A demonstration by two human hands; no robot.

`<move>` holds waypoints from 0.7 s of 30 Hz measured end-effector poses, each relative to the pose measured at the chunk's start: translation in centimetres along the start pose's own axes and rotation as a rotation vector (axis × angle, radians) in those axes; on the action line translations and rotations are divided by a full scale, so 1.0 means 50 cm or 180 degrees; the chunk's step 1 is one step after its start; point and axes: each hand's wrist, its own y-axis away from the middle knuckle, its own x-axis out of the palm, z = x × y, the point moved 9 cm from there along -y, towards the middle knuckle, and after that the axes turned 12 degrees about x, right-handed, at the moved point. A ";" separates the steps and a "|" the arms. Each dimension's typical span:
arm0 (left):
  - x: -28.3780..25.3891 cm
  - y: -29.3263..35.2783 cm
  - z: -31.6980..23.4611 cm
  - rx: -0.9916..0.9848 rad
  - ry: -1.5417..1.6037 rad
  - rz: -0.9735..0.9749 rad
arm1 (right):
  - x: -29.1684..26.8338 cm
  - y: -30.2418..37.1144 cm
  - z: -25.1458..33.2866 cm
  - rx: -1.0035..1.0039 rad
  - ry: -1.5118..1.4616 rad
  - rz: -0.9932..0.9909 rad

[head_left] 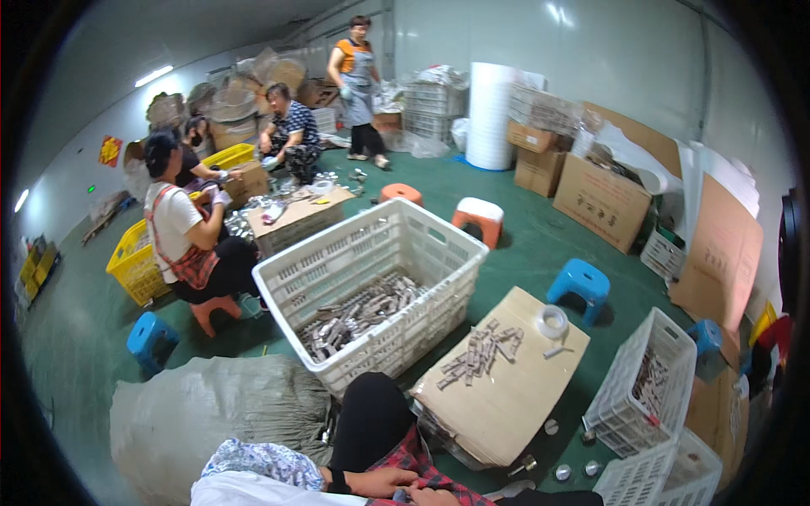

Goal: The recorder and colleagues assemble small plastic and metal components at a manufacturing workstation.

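Observation:
My left hand [381, 482] lies low over my lap, its fingers curled together beside a red plaid cloth [405, 455]. Close against it, my right hand [432, 497] is also curled and partly cut off by the lower edge. A small dark grey bit shows between them; what they hold is too small to make out. Ahead to the right, a low cardboard-topped table [515, 422] bears a pile of flat, silvery-brown strip-like pieces [481, 354], a roll of clear tape [552, 322] and a small pale stick [557, 351].
A large white crate [371, 239] holding similar pieces stands ahead of my knee. A grey woven sack [211, 422] lies at left, another white crate [624, 396] at right. A blue stool [579, 287] stands beyond the table. Several people sit or walk farther back, near cardboard boxes.

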 end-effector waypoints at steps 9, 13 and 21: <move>0.002 0.015 0.007 -0.0026 -0.0065 -0.0179 | -0.112 0.011 0.016 0.0147 0.0080 -0.0468; 0.018 0.006 0.014 0.0083 -0.0596 0.0044 | -0.170 0.033 0.019 0.0304 0.0081 -0.0748; 0.072 0.000 0.012 -0.0061 0.0581 0.0295 | -0.201 0.093 0.076 0.0550 -0.0129 -0.0966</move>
